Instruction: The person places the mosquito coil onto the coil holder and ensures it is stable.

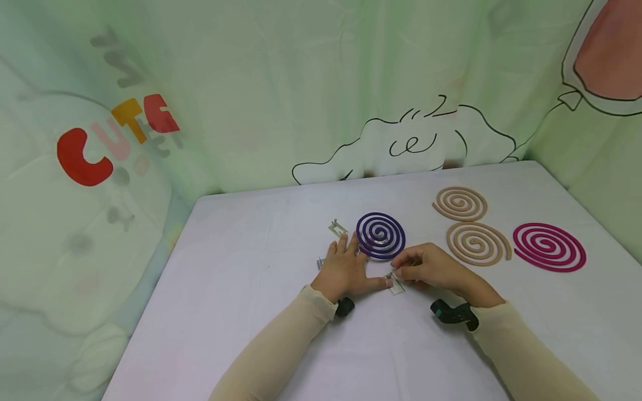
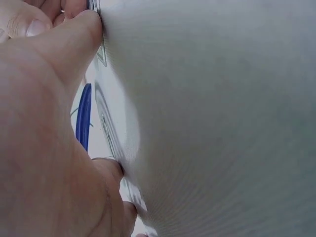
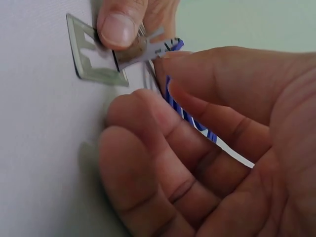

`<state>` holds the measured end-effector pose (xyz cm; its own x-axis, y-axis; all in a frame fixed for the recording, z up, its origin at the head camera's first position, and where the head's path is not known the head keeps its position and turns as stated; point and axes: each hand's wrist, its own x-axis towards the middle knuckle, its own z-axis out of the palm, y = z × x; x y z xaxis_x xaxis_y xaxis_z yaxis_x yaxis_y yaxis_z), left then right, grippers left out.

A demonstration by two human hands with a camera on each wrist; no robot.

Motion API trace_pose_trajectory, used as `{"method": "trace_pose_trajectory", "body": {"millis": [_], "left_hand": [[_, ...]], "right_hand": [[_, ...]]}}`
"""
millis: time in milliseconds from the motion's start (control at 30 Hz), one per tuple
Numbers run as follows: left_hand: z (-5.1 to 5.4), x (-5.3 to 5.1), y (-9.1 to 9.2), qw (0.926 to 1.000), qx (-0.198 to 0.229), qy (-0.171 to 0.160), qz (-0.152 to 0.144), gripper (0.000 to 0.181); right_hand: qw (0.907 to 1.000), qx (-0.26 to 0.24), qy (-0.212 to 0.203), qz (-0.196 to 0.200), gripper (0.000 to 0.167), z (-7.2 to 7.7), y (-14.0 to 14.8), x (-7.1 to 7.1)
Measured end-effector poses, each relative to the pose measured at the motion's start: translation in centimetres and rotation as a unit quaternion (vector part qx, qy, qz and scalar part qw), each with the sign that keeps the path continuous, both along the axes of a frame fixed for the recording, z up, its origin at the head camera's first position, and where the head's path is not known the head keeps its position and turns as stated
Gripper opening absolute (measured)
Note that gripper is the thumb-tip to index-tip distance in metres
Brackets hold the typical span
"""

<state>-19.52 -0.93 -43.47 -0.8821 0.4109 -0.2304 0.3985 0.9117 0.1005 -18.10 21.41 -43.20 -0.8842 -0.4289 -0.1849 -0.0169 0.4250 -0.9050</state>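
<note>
A small metal mosquito-coil stand (image 1: 397,286) lies on the table between the hands, a flat frame with a bent-up tab (image 3: 153,51). My left hand (image 1: 345,273) is spread low over the table, its thumb pressing on the stand and its other fingers straight. The right hand (image 1: 435,269) pinches the raised tab between thumb and index finger, the other fingers loosely curled. Just beyond the hands, a dark blue mosquito coil (image 1: 380,234) sits raised above the table, with metal partly visible beneath it. The left wrist view shows that coil's edge (image 2: 84,117) past the palm.
A second metal stand (image 1: 338,228) lies beyond the left fingertips; another stand (image 1: 319,263) is partly hidden by that hand. To the right lie two tan coils (image 1: 460,203) and a magenta coil (image 1: 546,242). A printed curtain (image 1: 261,100) hangs behind the table.
</note>
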Motion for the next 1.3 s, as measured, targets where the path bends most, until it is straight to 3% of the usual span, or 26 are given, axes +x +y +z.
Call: {"method": "trace_pose_trajectory", "body": {"millis": [233,433,600,733,1000,1167,1300], "left_hand": [[-0.2,0.4,0.0,0.9999,-0.011,0.007,-0.004,0.111],[-0.1,1.3,-0.4,0.9996,-0.018,0.012,-0.021,0.108],[0.4,2.6,-1.4,0.9980,-0.035,0.019,-0.050,0.098],[0.8,3.9,-2.4,0.9955,-0.041,0.025,-0.082,0.088],[0.8,5.9,-3.5,0.9898,-0.003,0.024,-0.140,0.072],[0.6,6.6,-3.2,0.9902,0.019,-0.002,-0.138,0.077],[0.5,6.9,-2.8,0.9908,0.014,-0.017,-0.133,0.080]], "right_hand": [[0.9979,0.040,0.024,-0.046,0.030,0.0,1.4,0.4],[0.9900,0.084,0.057,-0.097,0.033,0.6,3.5,0.9],[0.9753,0.116,0.124,-0.140,0.034,1.1,5.7,0.7],[0.9578,0.159,0.170,-0.168,0.033,1.5,7.5,-0.1],[0.9415,0.274,0.142,-0.135,0.070,1.6,11.2,-2.5],[0.9377,0.308,0.109,-0.118,0.086,1.3,12.0,-3.1],[0.9361,0.315,0.105,-0.115,0.089,1.1,12.0,-2.9]]}}
